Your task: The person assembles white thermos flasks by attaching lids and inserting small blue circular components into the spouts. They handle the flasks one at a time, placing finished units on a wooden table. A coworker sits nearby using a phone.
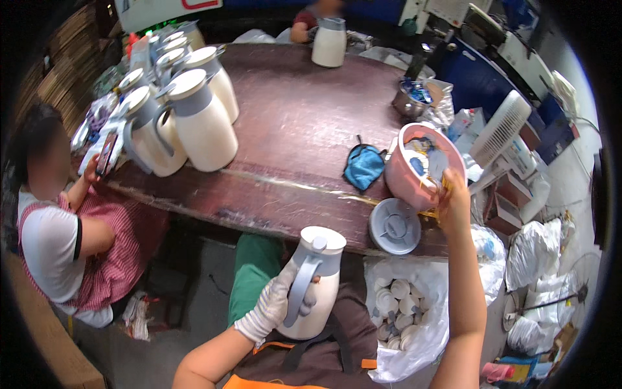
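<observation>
**Left hand (275, 303) wraps a jug (324, 295); right hand's (455, 194) pinch at the bucket (400, 176) stays unclear**

The left hand's gloved fingers curl round the grey handle (301, 292), partly hidden behind it. The cream jug, white-lidded, tilts slightly over the lap, below the table edge; the dark apron (356, 324) meets its base. The bare right hand's fingers are bent together at the pink bucket's near rim, beside something thin and yellow; whether they pinch it, I cannot tell. The bucket's contents overlap too much to separate.

Just beside the bucket are a grey round part (394, 225) and a blue pouch (364, 166). Below, a plastic bag (398, 366) holds pale discs, the lower ones covered. Both forearms are cut off by the lower edge.

On the table (291, 117), clustered jugs (206, 133) at the left hide one another. A seated person (52, 246) there holds a phone (108, 154), its screen unreadable. Across, another person (301, 29) is cropped above and partly blocked by a single jug (330, 45).
</observation>
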Demonstrator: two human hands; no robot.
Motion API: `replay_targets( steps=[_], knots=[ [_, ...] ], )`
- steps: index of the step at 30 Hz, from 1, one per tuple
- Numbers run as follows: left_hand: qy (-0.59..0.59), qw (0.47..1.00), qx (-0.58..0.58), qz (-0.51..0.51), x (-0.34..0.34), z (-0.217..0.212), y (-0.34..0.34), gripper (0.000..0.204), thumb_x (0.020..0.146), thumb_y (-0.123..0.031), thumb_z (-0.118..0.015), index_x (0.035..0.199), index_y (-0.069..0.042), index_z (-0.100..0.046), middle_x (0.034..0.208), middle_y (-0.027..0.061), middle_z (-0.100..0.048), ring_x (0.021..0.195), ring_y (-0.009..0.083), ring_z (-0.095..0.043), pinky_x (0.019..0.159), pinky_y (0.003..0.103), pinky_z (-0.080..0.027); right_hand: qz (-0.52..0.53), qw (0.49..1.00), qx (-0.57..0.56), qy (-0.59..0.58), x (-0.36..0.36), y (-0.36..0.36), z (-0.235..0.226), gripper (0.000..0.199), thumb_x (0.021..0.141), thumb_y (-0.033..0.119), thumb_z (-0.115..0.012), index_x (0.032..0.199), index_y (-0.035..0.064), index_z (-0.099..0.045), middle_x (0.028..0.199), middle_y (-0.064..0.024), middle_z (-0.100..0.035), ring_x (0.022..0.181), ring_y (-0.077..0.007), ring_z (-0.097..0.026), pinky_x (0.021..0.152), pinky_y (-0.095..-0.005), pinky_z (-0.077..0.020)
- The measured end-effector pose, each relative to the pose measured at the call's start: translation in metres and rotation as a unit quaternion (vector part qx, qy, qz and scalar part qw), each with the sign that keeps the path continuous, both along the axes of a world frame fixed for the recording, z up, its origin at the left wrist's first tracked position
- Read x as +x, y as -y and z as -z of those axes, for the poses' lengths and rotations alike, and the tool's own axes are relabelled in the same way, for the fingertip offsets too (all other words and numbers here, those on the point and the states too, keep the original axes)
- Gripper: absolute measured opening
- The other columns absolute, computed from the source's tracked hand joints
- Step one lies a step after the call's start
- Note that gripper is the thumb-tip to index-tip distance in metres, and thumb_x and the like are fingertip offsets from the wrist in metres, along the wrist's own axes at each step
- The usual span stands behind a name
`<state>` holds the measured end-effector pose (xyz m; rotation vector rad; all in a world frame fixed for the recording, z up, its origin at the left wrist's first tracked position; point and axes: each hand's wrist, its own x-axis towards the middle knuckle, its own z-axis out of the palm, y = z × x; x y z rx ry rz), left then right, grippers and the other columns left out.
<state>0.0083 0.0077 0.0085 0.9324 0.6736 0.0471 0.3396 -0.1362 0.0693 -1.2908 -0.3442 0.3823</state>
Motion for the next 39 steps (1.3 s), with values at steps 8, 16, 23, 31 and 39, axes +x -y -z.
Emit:
replay_targets(
  steps=[8, 16, 23, 31, 39],
  knots=[
    [0.072, 0.996, 0.048, 0.023, -0.003, 0.026, -0.018, 0.035, 0.087, -0.019, -0.067, 0.116, 0.000, -0.059, 0.099, 0.0048, -0.065, 0.090, 0.0118, -0.060, 0.078, 0.024, -0.050, -0.334, 0.912, -0.235, -0.028, -0.179, -0.003, 0.072, 0.017, 0.092, 0.015, -0.058, 0.098, -0.0006, -0.056, 0.085, -0.0078, -0.064, 0.069, -0.0158, -0.066, 0.060, -0.0270, -0.0520],
    [0.067, 0.995, 0.065, -0.030, -0.011, 0.050, -0.011, 0.030, 0.091, -0.018, -0.064, 0.114, -0.002, -0.057, 0.095, 0.0028, -0.064, 0.078, 0.0086, -0.059, 0.070, 0.025, -0.050, -0.413, 0.863, -0.161, -0.245, -0.199, -0.009, 0.063, 0.040, 0.092, 0.026, -0.061, 0.122, 0.0020, -0.050, 0.094, -0.0104, -0.065, 0.061, -0.0105, -0.057, 0.055, -0.0225, -0.0446],
    [0.082, 0.971, 0.107, -0.195, -0.006, 0.013, -0.014, 0.021, 0.089, -0.018, -0.066, 0.104, -0.006, -0.057, 0.087, 0.0032, -0.063, 0.069, 0.0069, -0.059, 0.057, 0.020, -0.050, -0.527, 0.819, -0.099, -0.205, -0.169, 0.023, 0.042, 0.027, 0.093, 0.014, -0.056, 0.110, -0.0057, -0.060, 0.091, -0.0098, -0.065, 0.084, -0.0153, -0.061, 0.076, -0.0276, -0.0494],
    [0.187, 0.772, 0.603, -0.073, -0.011, -0.013, -0.011, 0.023, 0.078, 0.005, -0.065, 0.099, -0.003, -0.064, 0.093, 0.0098, -0.062, 0.082, 0.0218, -0.062, 0.073, 0.031, -0.050, -0.252, 0.936, -0.056, 0.237, -0.198, -0.014, 0.054, 0.038, 0.082, -0.009, -0.055, 0.119, 0.0006, -0.059, 0.116, -0.0135, -0.063, 0.091, -0.0219, -0.067, 0.073, -0.0273, -0.0510],
    [0.179, 0.846, 0.494, -0.090, -0.013, -0.005, -0.003, 0.031, 0.080, 0.003, -0.061, 0.111, -0.003, -0.058, 0.103, 0.0096, -0.060, 0.091, 0.0213, -0.061, 0.080, 0.032, -0.049, -0.140, 0.836, -0.129, 0.515, -0.196, -0.041, 0.043, 0.049, 0.070, 0.007, -0.075, 0.117, 0.0094, -0.061, 0.082, -0.0017, -0.066, 0.069, -0.0197, -0.058, 0.064, -0.0312, -0.0435]
  ],
)
